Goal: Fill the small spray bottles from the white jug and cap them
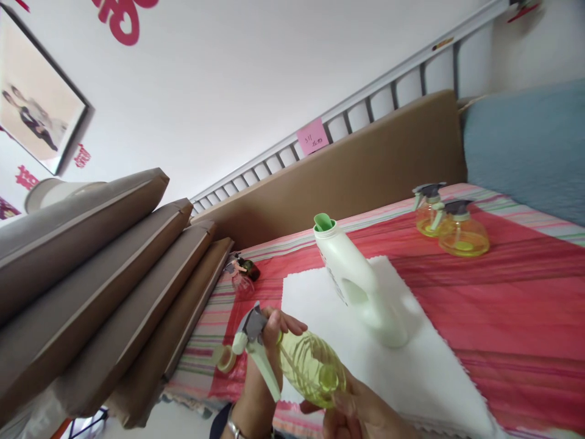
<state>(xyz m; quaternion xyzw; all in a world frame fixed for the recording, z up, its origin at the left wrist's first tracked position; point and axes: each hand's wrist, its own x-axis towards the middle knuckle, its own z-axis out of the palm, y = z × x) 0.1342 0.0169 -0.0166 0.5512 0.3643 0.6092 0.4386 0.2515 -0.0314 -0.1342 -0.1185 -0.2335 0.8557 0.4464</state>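
Note:
A see-through yellow spray bottle (311, 369) with a ribbed body lies tilted between my two hands, its grey and pale green trigger head (253, 332) pointing left. My left hand (273, 332) is closed around its neck, just beside the trigger head. The fingers of my right hand (354, 408) grip the bottle's base from below. Behind it a pale green jug (361, 277) with a side handle stands on a white cloth (301, 292). A bright green spout (323, 222) shows in the jug's mouth.
Two spray bottles (464, 235) holding yellow liquid stand at the right. At the left are a small dark bottle (250, 269), a see-through spray bottle (242, 282) and a round cap-like piece (225, 358). Brown cushioned panels (137, 299) border the left side.

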